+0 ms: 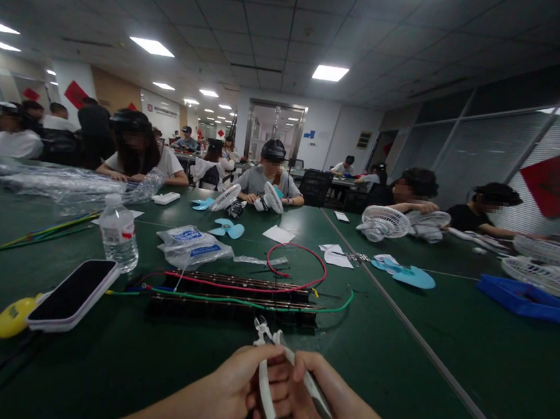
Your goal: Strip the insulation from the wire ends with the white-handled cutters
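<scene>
Wire cutters (266,395) with light grey handles are held between my two hands, their jaws pointing away from me and their handles spread apart. My left hand (238,382) grips the left handle near the pivot, thumb on top. Around the right handle closes my right hand (334,405), its thumb along the outer side. Just beyond the jaws lie long black terminal strips (234,311) with metal contacts. A red wire (232,286) and a green wire (250,303) run along them; the red one loops up at the far right end.
At left are a water bottle (120,236), a phone (75,296) and a yellow round object (13,318). Plastic bags (193,247) lie behind the strips. Blue fan blades (406,274), white fans (383,224) and a blue tray (525,298) are farther off. Several people sit around.
</scene>
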A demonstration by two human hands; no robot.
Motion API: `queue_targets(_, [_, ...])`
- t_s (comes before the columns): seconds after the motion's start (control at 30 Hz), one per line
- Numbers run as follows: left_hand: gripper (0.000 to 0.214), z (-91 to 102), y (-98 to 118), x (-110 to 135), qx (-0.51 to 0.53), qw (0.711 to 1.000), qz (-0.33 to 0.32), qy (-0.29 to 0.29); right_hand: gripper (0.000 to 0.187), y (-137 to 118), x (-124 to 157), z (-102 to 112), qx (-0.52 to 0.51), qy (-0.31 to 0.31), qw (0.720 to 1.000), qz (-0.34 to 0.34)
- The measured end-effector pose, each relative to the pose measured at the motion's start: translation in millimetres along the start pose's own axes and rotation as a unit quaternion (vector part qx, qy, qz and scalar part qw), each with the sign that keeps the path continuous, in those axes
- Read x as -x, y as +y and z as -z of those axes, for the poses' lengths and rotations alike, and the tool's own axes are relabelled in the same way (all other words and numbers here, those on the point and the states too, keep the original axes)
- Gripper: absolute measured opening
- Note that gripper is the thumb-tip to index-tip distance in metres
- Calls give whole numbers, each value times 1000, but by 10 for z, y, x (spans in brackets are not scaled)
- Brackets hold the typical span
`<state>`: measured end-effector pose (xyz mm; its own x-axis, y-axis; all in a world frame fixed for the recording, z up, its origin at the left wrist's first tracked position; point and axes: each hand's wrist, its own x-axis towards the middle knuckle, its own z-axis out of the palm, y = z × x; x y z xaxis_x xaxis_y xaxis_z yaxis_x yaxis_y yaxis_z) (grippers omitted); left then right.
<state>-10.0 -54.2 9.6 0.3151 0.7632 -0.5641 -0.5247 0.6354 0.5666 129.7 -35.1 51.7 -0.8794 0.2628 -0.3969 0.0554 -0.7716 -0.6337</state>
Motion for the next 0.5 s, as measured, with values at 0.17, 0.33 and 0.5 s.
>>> queue_targets(0.17, [19,101,77,183,-36,997,-52,-37,48,12,-5,-18,11,-46,999,22])
queue_targets(0.33, [16,300,366,469,-96,985,-144,-15,57,-99,18,18,25,-74,995,55])
queue_targets(0.5, [28,748,482,816,-251,953,32,-168,64,-246,165,79,47,-58,997,20])
